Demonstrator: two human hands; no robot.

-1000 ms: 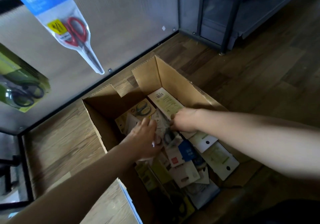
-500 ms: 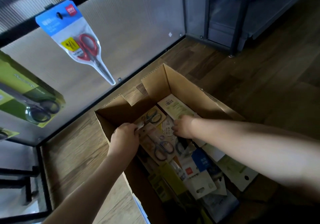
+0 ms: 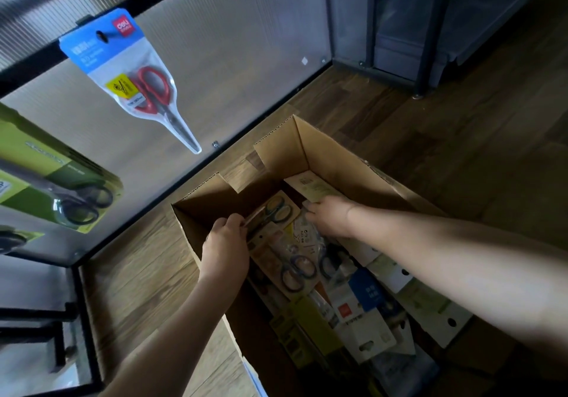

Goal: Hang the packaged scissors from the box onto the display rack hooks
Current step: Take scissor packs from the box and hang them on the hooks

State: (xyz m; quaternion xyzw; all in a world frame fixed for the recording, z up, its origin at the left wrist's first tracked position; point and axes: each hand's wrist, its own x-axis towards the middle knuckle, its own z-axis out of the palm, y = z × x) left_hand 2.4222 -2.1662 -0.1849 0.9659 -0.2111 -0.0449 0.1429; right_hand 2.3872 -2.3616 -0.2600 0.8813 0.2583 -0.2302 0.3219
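An open cardboard box (image 3: 332, 150) sits on the wooden floor, filled with several packaged scissors. My left hand (image 3: 226, 250) pinches the edge of a kraft-card pack with blue-handled scissors (image 3: 285, 261) near the box's left wall. My right hand (image 3: 330, 216) lies on a clear pack and a pale green pack (image 3: 313, 186) at the far side; its fingers are curled on them. On the display rack (image 3: 215, 58) a red-handled scissors pack with a blue header (image 3: 132, 76) hangs from a hook. A green pack with black scissors (image 3: 55, 181) hangs at the left.
The rack's black frame (image 3: 153, 199) runs along the floor just beyond the box. A dark metal shelf unit (image 3: 430, 27) stands at the top right. Wooden floor (image 3: 461, 135) lies to the right of the box. Another green pack (image 3: 15, 239) peeks in at the far left.
My left hand moved from the middle of the box to its left wall and took the kraft-card pack by its edge. My right hand shifted slightly farther. The view tilted up toward the rack.
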